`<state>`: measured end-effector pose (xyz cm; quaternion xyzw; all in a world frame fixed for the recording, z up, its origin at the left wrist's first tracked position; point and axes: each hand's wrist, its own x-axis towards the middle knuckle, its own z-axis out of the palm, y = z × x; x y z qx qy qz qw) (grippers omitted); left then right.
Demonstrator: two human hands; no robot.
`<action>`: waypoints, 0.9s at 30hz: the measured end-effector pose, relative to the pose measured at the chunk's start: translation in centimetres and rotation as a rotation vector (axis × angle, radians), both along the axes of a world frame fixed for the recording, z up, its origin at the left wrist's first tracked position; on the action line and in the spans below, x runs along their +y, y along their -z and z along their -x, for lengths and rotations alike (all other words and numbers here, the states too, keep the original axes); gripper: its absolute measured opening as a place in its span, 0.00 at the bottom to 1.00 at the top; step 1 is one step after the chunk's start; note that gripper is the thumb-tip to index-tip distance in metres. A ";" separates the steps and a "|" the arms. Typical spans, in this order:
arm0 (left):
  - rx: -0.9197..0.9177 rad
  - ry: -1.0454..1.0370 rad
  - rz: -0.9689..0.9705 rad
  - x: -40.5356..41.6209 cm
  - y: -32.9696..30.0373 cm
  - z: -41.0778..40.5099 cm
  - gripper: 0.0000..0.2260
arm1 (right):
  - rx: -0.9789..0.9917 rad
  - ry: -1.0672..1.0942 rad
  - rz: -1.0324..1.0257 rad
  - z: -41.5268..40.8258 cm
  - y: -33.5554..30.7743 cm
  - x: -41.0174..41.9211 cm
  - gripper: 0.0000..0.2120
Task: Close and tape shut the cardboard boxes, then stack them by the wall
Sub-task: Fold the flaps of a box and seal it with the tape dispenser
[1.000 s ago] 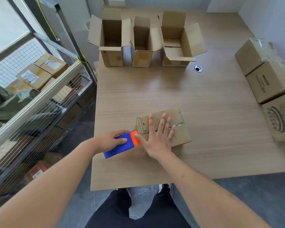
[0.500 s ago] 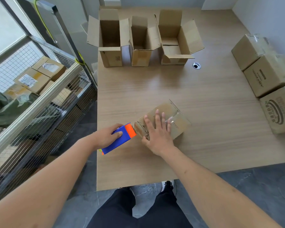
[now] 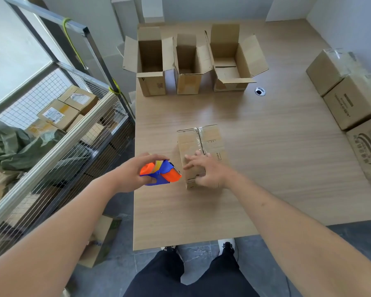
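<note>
**Desk:** While you had the feed up, what shifted on that near box?

**Me:** Half a second earlier the taped box [image 3: 201, 151] sat skewed under the right hand [image 3: 208, 173]; at this moment I saw it squared up, long side running near to far, in the middle of the table [image 3: 287, 168]. A strip of clear tape ran along its top seam and over the far edge.

**Desk:** And the hands?

**Me:** The right hand had gone from pressing flat on top to resting on the box's near end, fingers spread and loosely bent, thumb down the near face. I couldn't say it truly gripped. The left hand [image 3: 137, 174] had pulled the tape dispenser [image 3: 160, 172] back and tipped it up, fingers wrapped round it, just beside the box's near-left corner but apart from it.

**Desk:** So the tape was cut?

**Me:** I judged so; I saw no strip bridging dispenser and box, though clear tape is hard to spot. That read as this box sealed and ready to go to the sealed boxes [image 3: 356, 99] by the right wall.

**Desk:** What remained?

**Me:** Three open boxes [image 3: 191, 67] stood at the far edge, flaps up, untaped.
</note>
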<state>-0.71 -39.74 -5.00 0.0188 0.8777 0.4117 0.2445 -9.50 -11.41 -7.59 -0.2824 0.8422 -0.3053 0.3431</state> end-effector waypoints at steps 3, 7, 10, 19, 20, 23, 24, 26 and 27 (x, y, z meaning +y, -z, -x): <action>0.001 0.030 -0.026 1.0 -0.9 0.4 0.34 | -0.299 0.291 0.347 -1.0 -1.3 0.1 0.19; -0.011 0.080 0.005 2.4 -2.1 1.1 0.35 | -0.232 0.356 0.401 -1.7 -2.7 0.0 0.07; -0.008 0.112 0.038 3.4 -2.5 1.6 0.34 | -0.176 0.408 0.400 -1.7 -2.9 0.4 0.04; 0.016 0.109 -0.014 5.6 -2.8 1.6 0.34 | -0.277 0.427 0.543 -2.2 -3.1 3.3 0.06; 0.017 0.116 -0.013 5.8 -2.9 1.6 0.34 | -0.281 0.424 0.543 -2.2 -3.2 3.5 0.06; 0.030 0.132 -0.026 6.3 -3.3 1.5 0.33 | -0.322 0.416 0.526 -2.0 -3.4 3.8 0.06; 0.041 0.133 -0.039 6.4 -3.5 1.5 0.33 | -0.354 0.419 0.523 -2.0 -3.5 4.0 0.06; 0.058 0.134 -0.064 6.8 -3.9 1.6 0.33 | -0.416 0.431 0.525 -2.0 -3.8 4.3 0.07; 0.063 0.135 -0.067 7.0 -4.1 1.6 0.33 | -0.429 0.430 0.528 -2.0 -3.9 4.5 0.07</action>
